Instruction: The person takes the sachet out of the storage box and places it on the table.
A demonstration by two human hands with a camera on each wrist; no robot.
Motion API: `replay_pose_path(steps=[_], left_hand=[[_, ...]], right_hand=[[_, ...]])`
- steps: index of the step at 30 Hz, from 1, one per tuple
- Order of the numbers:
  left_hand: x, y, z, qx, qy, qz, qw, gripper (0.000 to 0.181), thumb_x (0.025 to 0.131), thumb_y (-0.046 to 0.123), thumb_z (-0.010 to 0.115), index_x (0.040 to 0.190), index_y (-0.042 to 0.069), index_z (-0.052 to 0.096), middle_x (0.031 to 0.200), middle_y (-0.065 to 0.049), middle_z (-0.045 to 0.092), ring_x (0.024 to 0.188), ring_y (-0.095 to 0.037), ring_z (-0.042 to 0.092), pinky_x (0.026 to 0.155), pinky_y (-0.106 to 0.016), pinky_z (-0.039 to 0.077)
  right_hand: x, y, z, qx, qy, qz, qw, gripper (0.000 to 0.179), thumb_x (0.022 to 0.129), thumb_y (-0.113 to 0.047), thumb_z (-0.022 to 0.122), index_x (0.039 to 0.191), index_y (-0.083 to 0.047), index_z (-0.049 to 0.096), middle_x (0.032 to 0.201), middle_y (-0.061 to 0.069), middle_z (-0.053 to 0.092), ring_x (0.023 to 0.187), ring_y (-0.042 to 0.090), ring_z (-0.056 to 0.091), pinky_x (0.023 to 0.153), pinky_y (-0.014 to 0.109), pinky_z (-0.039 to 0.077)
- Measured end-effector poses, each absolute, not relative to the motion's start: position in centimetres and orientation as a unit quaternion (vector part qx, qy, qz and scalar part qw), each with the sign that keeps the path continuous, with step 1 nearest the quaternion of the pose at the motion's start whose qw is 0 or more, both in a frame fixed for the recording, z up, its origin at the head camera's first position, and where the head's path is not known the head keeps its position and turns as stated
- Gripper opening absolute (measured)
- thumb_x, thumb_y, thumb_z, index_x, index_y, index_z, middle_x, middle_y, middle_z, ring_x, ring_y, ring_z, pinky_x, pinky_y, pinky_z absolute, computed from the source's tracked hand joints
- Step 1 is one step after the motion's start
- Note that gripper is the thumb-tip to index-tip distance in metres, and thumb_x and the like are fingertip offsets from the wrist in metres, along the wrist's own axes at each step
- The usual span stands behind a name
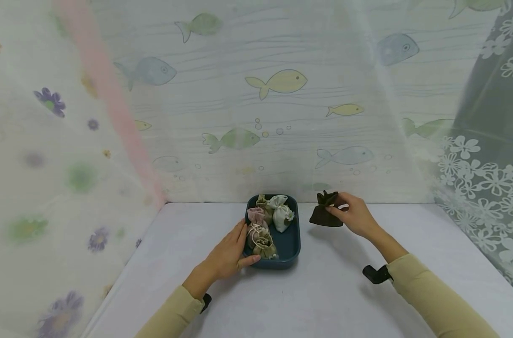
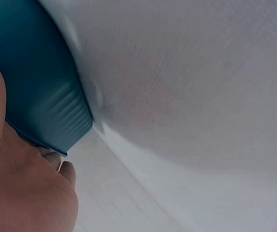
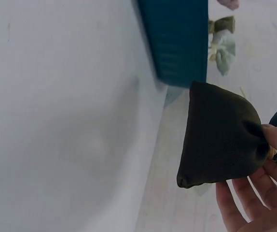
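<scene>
My right hand [image 1: 357, 217] pinches a dark drawstring pouch [image 1: 327, 217] by its gathered neck. The pouch hangs above the white table, right of a blue plastic basket; its full, flat-bottomed body shows in the right wrist view [image 3: 220, 137]. My left hand [image 1: 226, 251] lies along the basket's [image 1: 292, 246] left side with straight fingers, the thumb at the front rim. Inside the basket sit several small drawstring pouches: a white one [image 1: 281, 218], a pink one [image 1: 256, 215] and an olive-green one [image 1: 264, 246] at the front left among them.
The white-covered table [image 1: 324, 300] meets a pale curtain [image 1: 222, 108] printed with fish along its back edge. A flowered curtain [image 1: 49, 164] hangs at the left, and sheer floral lace [image 1: 488, 188] at the right.
</scene>
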State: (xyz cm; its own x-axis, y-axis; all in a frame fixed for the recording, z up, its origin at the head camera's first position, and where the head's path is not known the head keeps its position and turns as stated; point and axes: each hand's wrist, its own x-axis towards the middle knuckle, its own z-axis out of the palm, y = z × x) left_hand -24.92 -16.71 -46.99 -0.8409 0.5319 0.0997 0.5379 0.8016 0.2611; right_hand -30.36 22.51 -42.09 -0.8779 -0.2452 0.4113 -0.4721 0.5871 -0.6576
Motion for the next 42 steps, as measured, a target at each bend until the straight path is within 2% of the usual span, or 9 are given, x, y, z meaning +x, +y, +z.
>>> replay_pose_path(steps=[7,13,18,24,29,42], left_hand=[[-24.9,-16.7,-47.0,-0.285,-0.949,-0.134,0.018,0.103,0.1,0.07,0.042,0.16,-0.008,0.013,0.169,-0.024,0.006,0.156,-0.036,0.015,0.123,-0.051,0.024],[-24.5,-16.5,-46.1,-0.276,-0.95,-0.143,0.006,0.101,0.101,0.066,0.048,0.16,-0.01,0.016,0.168,-0.026,0.008,0.155,-0.038,0.016,0.122,-0.053,0.024],[-24.5,-16.5,-45.9,-0.272,-0.952,-0.141,-0.001,0.1,0.101,0.065,0.048,0.16,-0.009,0.016,0.169,-0.025,0.008,0.156,-0.038,0.016,0.123,-0.052,0.024],[-24.8,-16.7,-46.7,-0.271,-0.954,-0.13,0.006,0.103,0.1,0.07,0.043,0.161,-0.007,0.012,0.17,-0.022,0.005,0.156,-0.034,0.013,0.123,-0.05,0.023],[-24.9,-16.7,-46.9,-0.269,-0.954,-0.131,0.005,0.103,0.1,0.071,0.043,0.162,-0.005,0.01,0.17,-0.02,0.003,0.157,-0.033,0.012,0.124,-0.049,0.022],[-24.5,-16.5,-46.1,-0.283,-0.948,-0.145,0.008,0.102,0.1,0.067,0.047,0.158,-0.012,0.017,0.167,-0.028,0.01,0.155,-0.04,0.018,0.122,-0.054,0.025]], right_hand=[[-30.8,24.3,-42.7,0.175,-0.896,0.384,0.14,0.017,0.099,-0.013,0.069,0.109,0.0,0.067,0.101,0.014,0.071,0.101,0.033,0.066,0.085,0.042,0.059],[-31.0,25.7,-43.1,0.159,-0.9,0.377,0.148,0.018,0.099,-0.015,0.069,0.107,0.001,0.066,0.098,0.015,0.07,0.1,0.035,0.067,0.083,0.042,0.059],[-31.1,27.0,-43.5,0.14,-0.906,0.371,0.147,0.019,0.1,-0.017,0.067,0.105,0.001,0.066,0.1,0.017,0.07,0.101,0.037,0.066,0.086,0.049,0.057],[-31.3,28.4,-44.1,0.127,-0.91,0.365,0.148,0.021,0.1,-0.018,0.066,0.103,0.003,0.065,0.102,0.022,0.071,0.103,0.043,0.065,0.086,0.056,0.055],[-31.4,29.2,-44.5,0.114,-0.914,0.36,0.145,0.025,0.1,-0.019,0.066,0.108,0.005,0.066,0.105,0.025,0.071,0.104,0.046,0.065,0.087,0.06,0.053],[-31.4,30.1,-45.8,0.077,-0.922,0.362,0.115,0.032,0.1,-0.022,0.066,0.111,0.008,0.065,0.11,0.03,0.068,0.111,0.05,0.06,0.092,0.064,0.047]])
